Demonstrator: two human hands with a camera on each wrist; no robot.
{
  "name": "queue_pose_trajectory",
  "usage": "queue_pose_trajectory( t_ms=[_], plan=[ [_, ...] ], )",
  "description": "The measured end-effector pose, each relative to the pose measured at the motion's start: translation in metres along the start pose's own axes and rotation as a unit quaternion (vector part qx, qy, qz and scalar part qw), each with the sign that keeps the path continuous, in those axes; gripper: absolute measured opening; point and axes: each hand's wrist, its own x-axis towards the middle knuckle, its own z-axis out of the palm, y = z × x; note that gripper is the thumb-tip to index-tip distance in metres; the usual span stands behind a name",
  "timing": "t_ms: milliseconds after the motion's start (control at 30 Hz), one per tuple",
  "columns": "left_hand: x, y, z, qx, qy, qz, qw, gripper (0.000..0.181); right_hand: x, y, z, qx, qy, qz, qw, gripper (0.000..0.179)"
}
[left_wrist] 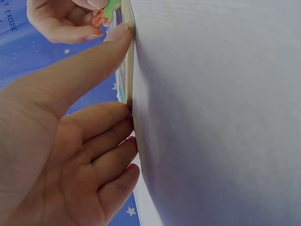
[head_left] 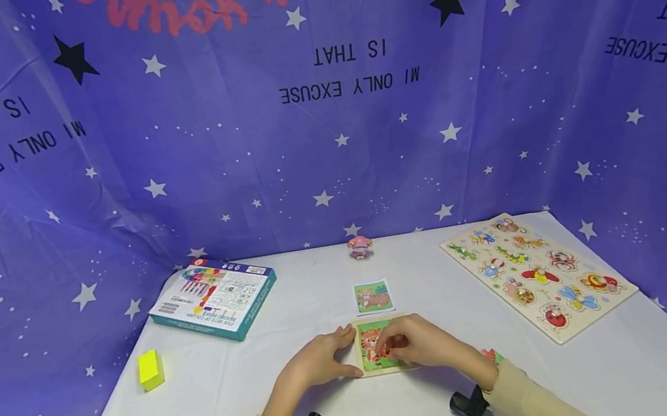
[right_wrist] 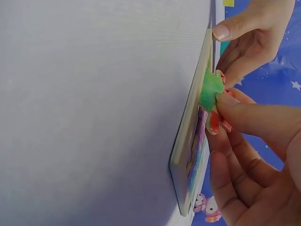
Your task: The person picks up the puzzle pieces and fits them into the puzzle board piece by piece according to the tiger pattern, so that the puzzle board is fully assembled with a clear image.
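Note:
A small square wooden puzzle board (head_left: 390,371) with an animal picture lies flat on the white table. My left hand (head_left: 318,363) touches its left edge with thumb and fingertips, the fingers fairly straight in the left wrist view. Over the board, my right hand (head_left: 418,340) pinches a green and orange puzzle piece (right_wrist: 211,89) between thumb and fingers. That piece stands tilted against the board in the right wrist view; whether it is seated cannot be told. The right fingers hide part of the picture. Just beyond the board lies a picture card (head_left: 373,298).
A red and green piece (head_left: 491,355) shows partly behind my right forearm. A boxed toy set (head_left: 214,299) and a yellow block (head_left: 151,370) are on the left. A pink figurine (head_left: 359,247) stands at the back, and a large insect peg puzzle (head_left: 537,271) lies right.

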Motion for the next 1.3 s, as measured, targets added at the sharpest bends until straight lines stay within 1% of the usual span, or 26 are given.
queue_pose_trajectory(
  t_ms=[200,367,533,800,967,1067,1300],
  plan=[
    [0.0,-0.001,0.0,0.003,0.0,0.001,1.0,0.08,0.001,-0.001,-0.001,-0.02,0.006,0.001,0.9998,0.018],
    [0.0,-0.001,0.0,-0.004,0.0,0.001,1.0,0.08,0.002,-0.002,-0.001,-0.011,0.012,0.011,0.9998,0.014],
    [0.0,-0.001,0.0,-0.001,0.0,0.0,1.0,0.08,0.003,-0.002,0.0,-0.012,0.012,0.02,0.9997,0.011],
    [0.001,-0.001,0.0,0.002,0.004,0.005,1.0,0.079,0.002,-0.003,0.0,-0.043,0.018,0.013,0.9988,0.009],
    [0.0,-0.001,0.0,0.0,0.004,0.003,1.0,0.079,0.002,-0.002,0.0,-0.037,0.014,0.023,0.9989,0.011],
    [0.0,-0.001,0.001,-0.002,0.002,0.0,1.0,0.08,0.001,0.0,-0.002,-0.032,0.01,0.018,0.9993,0.014],
    [0.0,-0.001,0.001,-0.004,0.001,-0.002,1.0,0.08,0.001,0.009,-0.012,-0.028,0.018,0.005,0.9994,0.023]
  ],
)
